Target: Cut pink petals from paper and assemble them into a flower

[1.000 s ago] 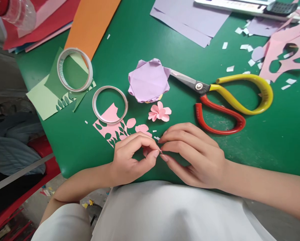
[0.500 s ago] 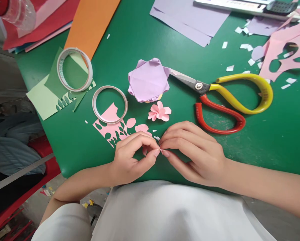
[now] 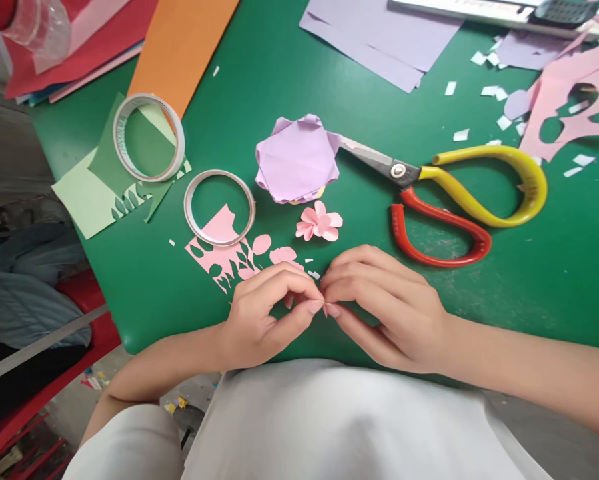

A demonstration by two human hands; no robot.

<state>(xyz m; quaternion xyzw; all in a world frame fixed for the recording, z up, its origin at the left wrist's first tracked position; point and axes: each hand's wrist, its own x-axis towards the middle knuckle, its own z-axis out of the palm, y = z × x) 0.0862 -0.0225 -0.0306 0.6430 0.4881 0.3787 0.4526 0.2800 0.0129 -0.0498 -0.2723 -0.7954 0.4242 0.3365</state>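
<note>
Thumb and fingers of my left hand (image 3: pixel 274 313) are pinched together, meeting the fingertips of my right hand (image 3: pixel 387 307). Between them is a small pink paper petal (image 3: pixel 325 309), mostly covered by the fingers. Just beyond my hands lies a pink paper flower (image 3: pixel 319 222) with several petals. Behind it sits a folded purple paper piece (image 3: pixel 297 160) with a pleated edge. Loose pink petals (image 3: pixel 262 244) and a cut-up pink paper sheet (image 3: pixel 219 227) lie beyond my left hand.
Scissors (image 3: pixel 404 172) with yellow and red handles lie right of the purple piece. Two tape rolls (image 3: pixel 185 207) (image 3: pixel 115 137) rest at left. Orange paper (image 3: pixel 179 53), purple sheets (image 3: pixel 369 40), a utility knife (image 3: pixel 479 12), a bottle (image 3: pixel 42 30) and white scraps (image 3: pixel 461 135) line the far side.
My fingertips have shifted slightly right and toward me, and a little more of the pink petal shows between them. The things on the table stay in place.
</note>
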